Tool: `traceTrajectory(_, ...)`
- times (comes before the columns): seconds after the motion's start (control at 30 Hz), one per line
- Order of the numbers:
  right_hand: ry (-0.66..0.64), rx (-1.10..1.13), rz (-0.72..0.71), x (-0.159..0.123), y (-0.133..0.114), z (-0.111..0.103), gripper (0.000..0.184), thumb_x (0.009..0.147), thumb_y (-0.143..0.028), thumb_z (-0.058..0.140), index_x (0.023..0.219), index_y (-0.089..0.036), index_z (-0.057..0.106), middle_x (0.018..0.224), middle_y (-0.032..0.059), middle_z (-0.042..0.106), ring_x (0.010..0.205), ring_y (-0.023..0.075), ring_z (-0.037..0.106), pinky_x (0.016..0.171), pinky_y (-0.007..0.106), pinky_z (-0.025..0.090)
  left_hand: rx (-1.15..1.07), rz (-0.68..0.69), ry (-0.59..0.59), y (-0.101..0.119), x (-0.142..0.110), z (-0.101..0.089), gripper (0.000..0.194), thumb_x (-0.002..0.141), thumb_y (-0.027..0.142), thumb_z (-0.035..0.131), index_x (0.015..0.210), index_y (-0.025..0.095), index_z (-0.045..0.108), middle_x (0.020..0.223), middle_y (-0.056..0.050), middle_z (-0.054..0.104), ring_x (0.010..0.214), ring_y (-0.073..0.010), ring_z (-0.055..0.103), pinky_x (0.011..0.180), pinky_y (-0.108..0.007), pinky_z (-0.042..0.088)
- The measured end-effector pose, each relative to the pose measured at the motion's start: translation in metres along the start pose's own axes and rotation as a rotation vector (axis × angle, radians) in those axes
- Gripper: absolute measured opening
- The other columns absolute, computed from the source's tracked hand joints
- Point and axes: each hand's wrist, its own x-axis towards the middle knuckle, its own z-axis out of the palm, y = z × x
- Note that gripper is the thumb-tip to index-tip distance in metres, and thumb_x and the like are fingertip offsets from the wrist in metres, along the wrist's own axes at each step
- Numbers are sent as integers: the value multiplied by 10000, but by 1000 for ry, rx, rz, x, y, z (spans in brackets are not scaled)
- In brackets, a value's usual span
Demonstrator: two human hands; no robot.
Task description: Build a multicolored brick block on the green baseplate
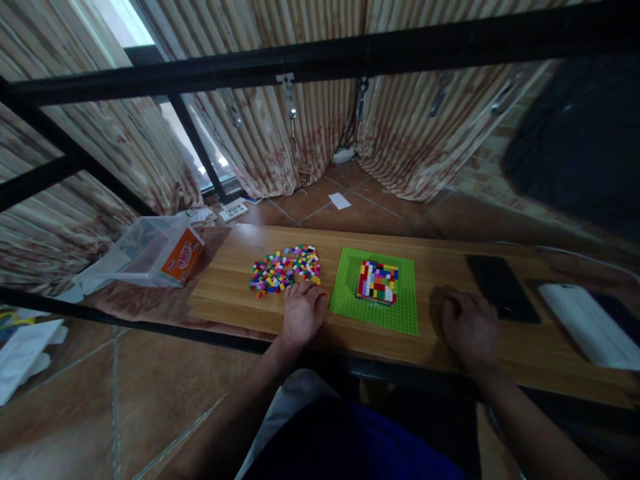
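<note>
A heap of small multicoloured building bricks (280, 272) lies loose on the wooden table. My left hand (303, 312) rests at its near edge with the fingers bent and drawn together; what they hold, if anything, is too small to make out. Beside the heap is a green baseplate (405, 310), flat on the table. A low block of built-up bricks (377, 283) in mixed colours stands on the plate's middle. To the right of the plate, my right hand (470, 328) lies curled on the tabletop, apart from the bricks, with nothing visible in it.
A clear plastic bin (143, 247) with an orange label stands at the table's left end. Right of my right hand lie a black flat device (503, 287) and a white object (587, 323). A dark metal rail (320, 60) crosses above, before striped curtains (320, 140).
</note>
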Motion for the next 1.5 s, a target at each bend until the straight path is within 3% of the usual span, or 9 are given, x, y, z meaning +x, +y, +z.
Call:
traceTrajectory(0.13, 0, -19, -5, 1, -1, 0, 294, 933, -305, 463, 1001, -138, 695, 989, 160, 690, 955, 284, 608, 858, 412, 451, -93, 94, -9, 26, 18, 3, 178, 964, 255, 554, 977, 242, 732, 1041, -38, 703, 1023, -206, 594, 924, -372, 438)
traceTrajectory(0.3, -1, -21, -1, 0, -1, 1, 292, 942, -305, 463, 1015, -145, 696, 1013, 159, 690, 969, 286, 610, 874, 424, 459, -123, 178, -92, 67, 48, 20, 189, 967, 287, 556, 1003, 279, 741, 1049, -29, 704, 1013, -210, 581, 929, -396, 432)
traceTrajectory(0.47, -5, -14, 10, 1, -3, 0, 285, 937, -284, 468, 1019, -141, 701, 1020, 165, 691, 977, 286, 607, 889, 436, 467, -125, 232, -140, 87, 66, 37, 205, 974, 303, 541, 1009, 286, 742, 1041, -13, 709, 1017, -211, 567, 916, -402, 417)
traceTrajectory(0.8, -4, 8, 16, 2, -3, 1, 285, 931, -284, 464, 1021, -156, 702, 1003, 149, 692, 954, 282, 603, 874, 446, 455, -99, 224, -187, 95, 74, 46, 161, 944, 273, 582, 947, 274, 743, 962, -12, 749, 1022, -219, 610, 945, -412, 406)
traceTrajectory(1.23, 21, 7, 27, 2, -6, 0, 284, 934, -289, 466, 997, -149, 705, 1025, 164, 697, 978, 288, 609, 889, 444, 461, -124, 151, -183, 99, 72, 45, 162, 912, 206, 590, 1017, 247, 706, 1010, -11, 764, 1030, -223, 637, 968, -423, 407)
traceTrajectory(1.5, 10, -2, 24, 1, -5, -1, 285, 944, -290, 467, 1018, -148, 702, 1026, 158, 700, 987, 282, 615, 913, 442, 468, -81, 283, -145, 92, 59, 48, 264, 977, 260, 493, 1142, 277, 698, 1066, -21, 743, 1017, -223, 607, 926, -416, 403)
